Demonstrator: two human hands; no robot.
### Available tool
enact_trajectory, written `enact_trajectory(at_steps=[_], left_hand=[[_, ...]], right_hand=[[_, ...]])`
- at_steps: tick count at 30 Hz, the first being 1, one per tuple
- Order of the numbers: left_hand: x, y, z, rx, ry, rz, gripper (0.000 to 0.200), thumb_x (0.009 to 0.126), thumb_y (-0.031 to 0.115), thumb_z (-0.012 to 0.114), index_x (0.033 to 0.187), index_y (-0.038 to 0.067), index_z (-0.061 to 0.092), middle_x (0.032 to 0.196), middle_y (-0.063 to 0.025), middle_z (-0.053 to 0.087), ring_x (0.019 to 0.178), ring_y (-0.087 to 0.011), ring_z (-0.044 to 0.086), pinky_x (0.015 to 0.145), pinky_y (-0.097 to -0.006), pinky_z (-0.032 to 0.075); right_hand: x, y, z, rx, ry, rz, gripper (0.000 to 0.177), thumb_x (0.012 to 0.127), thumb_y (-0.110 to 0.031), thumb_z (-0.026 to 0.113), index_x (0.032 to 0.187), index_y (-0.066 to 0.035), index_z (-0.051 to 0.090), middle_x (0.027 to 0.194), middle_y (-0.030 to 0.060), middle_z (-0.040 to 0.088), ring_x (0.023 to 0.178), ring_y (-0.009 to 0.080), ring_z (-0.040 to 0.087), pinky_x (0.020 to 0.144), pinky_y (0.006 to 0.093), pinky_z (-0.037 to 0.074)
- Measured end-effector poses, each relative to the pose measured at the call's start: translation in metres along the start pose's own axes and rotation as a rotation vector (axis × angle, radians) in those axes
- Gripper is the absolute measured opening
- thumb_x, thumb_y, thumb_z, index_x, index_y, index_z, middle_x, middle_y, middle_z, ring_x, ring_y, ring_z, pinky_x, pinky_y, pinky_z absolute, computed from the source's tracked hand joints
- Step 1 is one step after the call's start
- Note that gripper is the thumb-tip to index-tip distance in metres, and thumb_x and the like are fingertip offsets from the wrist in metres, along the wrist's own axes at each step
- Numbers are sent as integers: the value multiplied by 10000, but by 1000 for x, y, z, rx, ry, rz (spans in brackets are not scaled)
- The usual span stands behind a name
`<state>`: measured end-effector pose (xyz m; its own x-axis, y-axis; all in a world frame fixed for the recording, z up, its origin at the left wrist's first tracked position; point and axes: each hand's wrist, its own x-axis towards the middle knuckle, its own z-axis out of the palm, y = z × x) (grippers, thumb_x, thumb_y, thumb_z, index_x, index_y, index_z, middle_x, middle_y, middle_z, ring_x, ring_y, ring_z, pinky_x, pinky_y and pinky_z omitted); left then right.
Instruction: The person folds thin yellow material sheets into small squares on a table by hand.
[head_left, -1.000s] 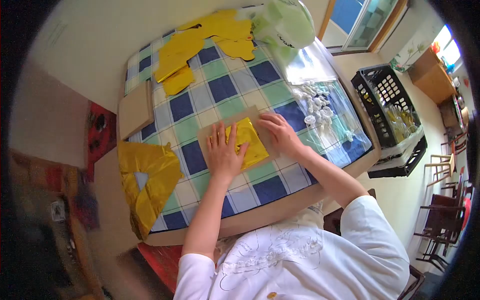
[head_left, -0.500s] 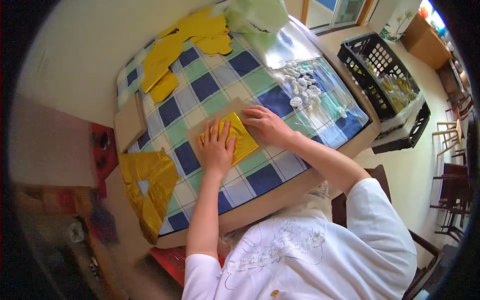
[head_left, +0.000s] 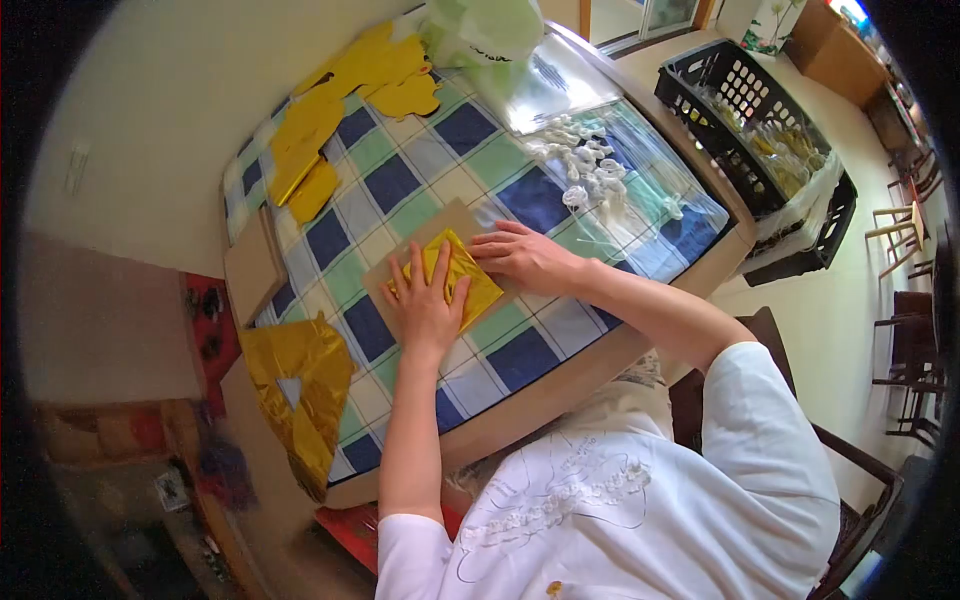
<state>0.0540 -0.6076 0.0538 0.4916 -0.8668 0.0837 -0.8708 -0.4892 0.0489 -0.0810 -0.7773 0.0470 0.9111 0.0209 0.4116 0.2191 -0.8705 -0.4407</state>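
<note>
A folded packet of shiny gold foil (head_left: 478,292) lies on a brown cardboard sheet (head_left: 452,215) on the checked tablecloth. My left hand (head_left: 428,300) is spread flat over the left part of the foil, fingers apart. On the right, my right hand (head_left: 528,258) lies with its fingers stretched out, fingertips at the foil's upper right edge and over the cardboard. Neither hand is wrapped around anything. Parts of the foil and board are hidden beneath the hands.
Yellow cut pieces (head_left: 310,125) lie at the back left, gold film (head_left: 300,390) at the near left corner beside a brown board (head_left: 254,268). White cord bundles (head_left: 590,165), clear plastic sleeves (head_left: 560,85) and a pale green bag (head_left: 482,35) lie to the right. A black crate (head_left: 740,120) stands beyond.
My left hand's fingers have spread wider on the foil. The right hand stays at the foil's right edge. The whole view has shifted slightly.
</note>
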Motion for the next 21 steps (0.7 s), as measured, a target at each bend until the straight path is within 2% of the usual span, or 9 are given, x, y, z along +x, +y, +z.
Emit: enact_trajectory(at_steps=[3,6,9,14,18,21], left_hand=[[0,0,1,-29,80,48,576,944,494,431,1460,260,325,1543,-112,220,1413,-403,164,1058,-684,134],[2,-5,3,-106,42,102,581,945,477,433,1459,229,325,1542,-89,234,1416,-374,181,1054,-695,123],[3,1,-6,-34,-16,99,573,955,450,401,1470,222,299,1551,-82,216,1430,-327,175,1085,-652,114],[4,-4,-1,-137,25,110,536,964,432,375,1453,217,330,1534,-89,258,1420,-344,199,1075,-666,114],[4,-8,7,-148,38,121,502,964,418,410,1438,259,369,1527,-87,271,1415,-352,201,1057,-698,97],[3,-3,0,-72,10,110,477,980,384,344,1435,242,374,1522,-103,279,1417,-352,196,1065,-675,114]], right_hand=[[-1,1,1,-9,-37,-4,437,790,-108,638,1224,-100,591,1308,59,551,1288,205,444,1092,475,296],[-3,3,5,10,-9,-16,428,781,-99,642,1208,-96,601,1301,59,556,1277,206,455,1088,469,299],[-2,6,7,-3,14,-15,415,770,-95,641,1184,-93,613,1289,70,561,1264,206,466,1077,462,311],[-4,7,5,-96,65,10,359,778,-124,605,1132,-82,636,1266,78,566,1243,207,475,1059,438,319],[-6,5,5,-106,-25,20,372,783,-119,618,1154,-96,630,1304,62,549,1281,223,442,1086,464,303],[-4,3,0,-61,-91,-51,358,774,-105,614,1131,-91,635,1292,52,557,1270,218,452,1100,480,284]])
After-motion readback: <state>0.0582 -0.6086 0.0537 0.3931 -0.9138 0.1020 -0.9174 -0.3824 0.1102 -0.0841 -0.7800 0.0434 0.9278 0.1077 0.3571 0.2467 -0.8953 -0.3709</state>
